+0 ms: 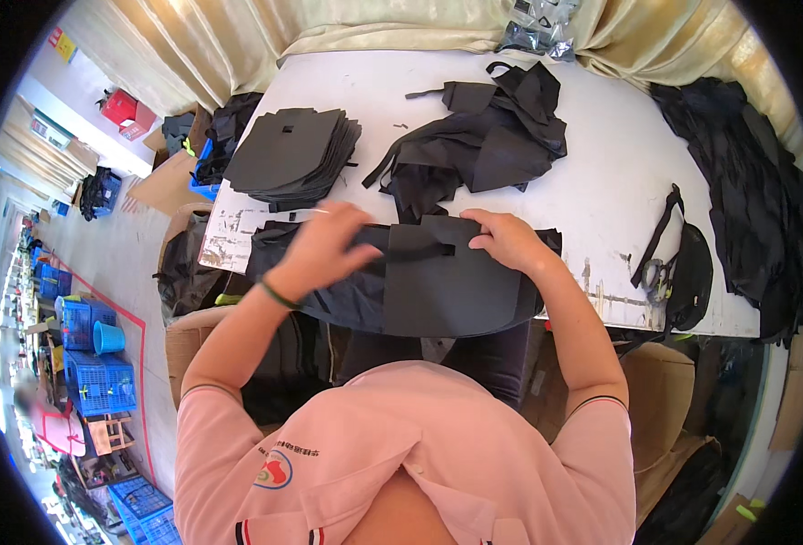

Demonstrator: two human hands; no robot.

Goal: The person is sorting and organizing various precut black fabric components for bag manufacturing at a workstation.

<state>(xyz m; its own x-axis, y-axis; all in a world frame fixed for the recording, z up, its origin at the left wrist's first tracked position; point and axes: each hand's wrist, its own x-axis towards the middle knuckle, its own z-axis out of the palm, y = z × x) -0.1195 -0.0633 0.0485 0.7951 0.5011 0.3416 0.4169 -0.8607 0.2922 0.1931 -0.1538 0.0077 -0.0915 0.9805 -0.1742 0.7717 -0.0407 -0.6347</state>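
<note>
A stiff black panel (456,295) with a small slot near its top lies on black fabric (342,295) at the table's near edge. My right hand (507,243) grips the panel's upper right corner, thumb on top and fingers over the far edge. Above the fabric, left of the panel, my left hand (324,245) is slightly blurred, its thumb and fingers apart with nothing seen between them. A thin pale strip shows just beyond it; its kind is unclear.
A stack of similar black panels (292,159) sits at the table's far left. Crumpled black fabric pieces (483,136) lie at the far middle. Scissors (658,280) rest by a black pouch (690,277) on the right, near a long black fabric pile (746,182). Cardboard boxes (660,386) flank my legs.
</note>
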